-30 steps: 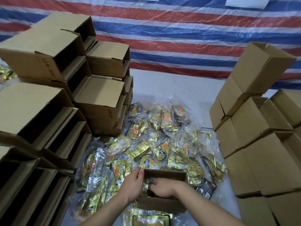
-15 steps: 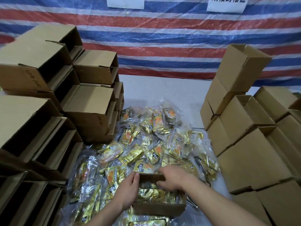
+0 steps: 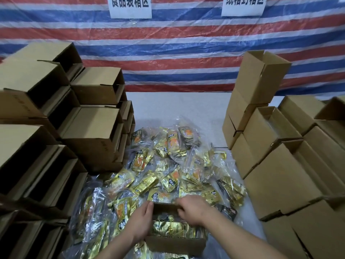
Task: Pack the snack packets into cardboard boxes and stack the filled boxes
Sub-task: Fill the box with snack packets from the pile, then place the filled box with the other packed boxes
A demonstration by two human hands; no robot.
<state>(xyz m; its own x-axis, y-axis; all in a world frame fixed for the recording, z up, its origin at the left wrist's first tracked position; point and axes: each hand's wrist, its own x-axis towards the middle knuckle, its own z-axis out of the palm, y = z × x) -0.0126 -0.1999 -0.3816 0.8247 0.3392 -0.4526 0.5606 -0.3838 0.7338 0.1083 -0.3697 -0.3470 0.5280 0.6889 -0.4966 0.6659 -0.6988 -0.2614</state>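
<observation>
1. Since 1 s ago: both hands came up out of the box interior to its rim; R hand went from down among the packets to the far flap. View also tilted up, so the wall signs now show.
2. L hand (image 3: 141, 220): flat against the left wall of the open box (image 3: 175, 243), fingers straight, thumb at the far-left corner. Not curled round anything.
3. R hand (image 3: 194, 209): on the far flap of the box, fingers curled over its edge, gripping it.
4. Box sits near bottom centre, betw. both forearms, holding gold packets (image 3: 173, 228) to about rim level.
5. Loose snack packets (image 3: 168, 165) in clear bags lie in a heap on the white table (image 3: 177, 107), just beyond and left of the box.
6. Stack of empty boxes (image 3: 56, 128) on their sides at left, openings facing right.
7. Boxes stacked at right (image 3: 280, 174), several tilted; can't tell what is in them.
8. Striped tarp (image 3: 168, 53) behind, w/ two white signs (image 3: 130, 6).
</observation>
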